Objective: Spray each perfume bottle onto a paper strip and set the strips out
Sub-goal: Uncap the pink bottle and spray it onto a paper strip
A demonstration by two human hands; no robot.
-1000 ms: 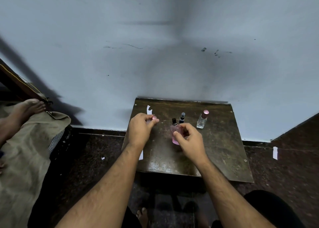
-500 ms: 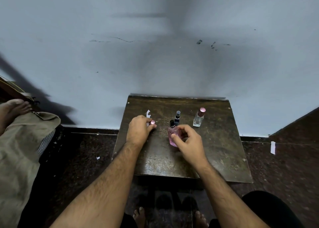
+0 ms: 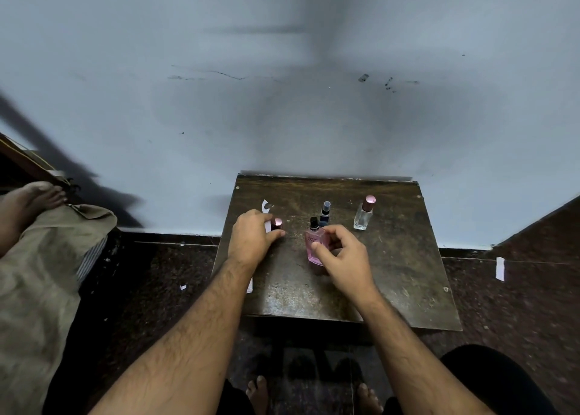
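A pale blue wall is rising behind a small dark wooden tabletop point(image 3: 392, 276) that is sitting on a dark speckled floor. At the tabletop's centre, the right hand point(image 3: 343, 257) is curling its fingers point(image 3: 317, 248) around a pink perfume bottle point(image 3: 314, 244) whose black spray nozzle is bare. At about nine o'clock from it, the left hand point(image 3: 252, 238) is pinching the bottle's pink cap point(image 3: 276, 223) against the tabletop, just beside a white paper strip point(image 3: 267, 226) that is mostly hidden under the hand.

To do this step well, the left hand probably needs to be letting go of the cap and lifting a strip, while the right hand is keeping the bottle upright and aiming the nozzle away from the face.

At twelve o'clock from the pink bottle, a small dark bottle point(image 3: 325, 214) is standing very close and could be knocked over. At two o'clock, a clear bottle with a pink cap point(image 3: 364, 214) is standing well apart. A curled paper scrap point(image 3: 265, 206) is lying at eleven o'clock.
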